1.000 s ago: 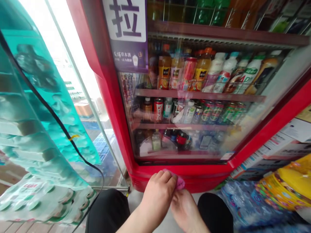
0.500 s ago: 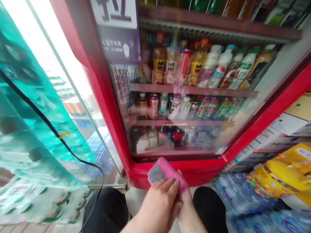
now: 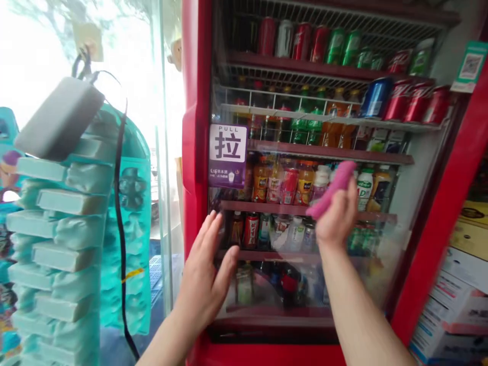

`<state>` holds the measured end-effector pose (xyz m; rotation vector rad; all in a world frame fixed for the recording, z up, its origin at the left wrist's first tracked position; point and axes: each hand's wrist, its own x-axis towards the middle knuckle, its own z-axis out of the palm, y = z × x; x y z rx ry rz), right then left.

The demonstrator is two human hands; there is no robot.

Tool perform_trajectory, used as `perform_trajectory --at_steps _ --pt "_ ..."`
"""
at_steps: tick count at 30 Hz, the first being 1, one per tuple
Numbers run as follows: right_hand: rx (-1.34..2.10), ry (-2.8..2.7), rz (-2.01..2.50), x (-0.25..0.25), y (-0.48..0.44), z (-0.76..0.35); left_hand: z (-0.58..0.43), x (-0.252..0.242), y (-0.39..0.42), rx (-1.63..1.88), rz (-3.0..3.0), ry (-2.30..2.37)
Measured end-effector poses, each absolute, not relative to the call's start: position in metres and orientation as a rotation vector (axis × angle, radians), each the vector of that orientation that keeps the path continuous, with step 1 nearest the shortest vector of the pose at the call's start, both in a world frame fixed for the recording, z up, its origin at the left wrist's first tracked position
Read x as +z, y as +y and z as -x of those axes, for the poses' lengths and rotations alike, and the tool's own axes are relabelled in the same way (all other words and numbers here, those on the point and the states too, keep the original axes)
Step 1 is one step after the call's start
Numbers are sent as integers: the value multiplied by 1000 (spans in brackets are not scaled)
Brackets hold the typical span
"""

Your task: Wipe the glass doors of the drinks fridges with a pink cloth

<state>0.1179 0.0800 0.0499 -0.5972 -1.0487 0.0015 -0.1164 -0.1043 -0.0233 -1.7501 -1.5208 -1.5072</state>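
Observation:
In my right hand [image 3: 338,218] is a folded pink cloth [image 3: 333,189], gripped and raised in front of the glass door of a red drinks fridge [image 3: 196,152]. Whether the cloth touches the glass I cannot tell. My left hand [image 3: 208,269] is raised with its fingers stretched out and holds nothing. It is near the fridge's left frame, below a white and purple pull sign [image 3: 227,155] on the door. Behind the glass, shelves carry cans and bottles, partly hidden by my right hand and the cloth.
On the left hang turquoise packs [image 3: 61,229], a grey box-shaped device [image 3: 61,119] and a black cable [image 3: 119,229]. Stacked cartons [image 3: 453,300] stand right of the fridge. A green card with a code [image 3: 470,68] is on the fridge's right side.
My hands have come apart and risen from low before the fridge's base. The right one has carried the pink cloth up; the left has let go. The view has tilted upward.

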Motion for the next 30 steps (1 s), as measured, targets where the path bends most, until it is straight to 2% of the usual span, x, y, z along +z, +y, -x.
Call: perform_trajectory --at_steps 3,6,10,14,18,25,30 --pt "-292 -1339 695 106 113 -62 126 4 -101 -1550 1691 -1503" --pt "-531 -1555 727 123 115 -5 128 11 -105 -1559 1674 -1470" --pt "-696 -1894 522 84 94 38 133 9 -109 -1547 1708 -1471" --pt "-832 -2263 97 27 90 36 142 1 -107 -1551 1744 -1518" --pt "-904 -2258 27 16 107 6 152 -7 -107 -1559 1756 -1564" --pt "-787 -1435 576 102 135 -39 168 -5 -107 -1635 1715 -1626" --pt "-689 -1464 546 176 127 6 171 8 -105 -1666 1698 -1557"
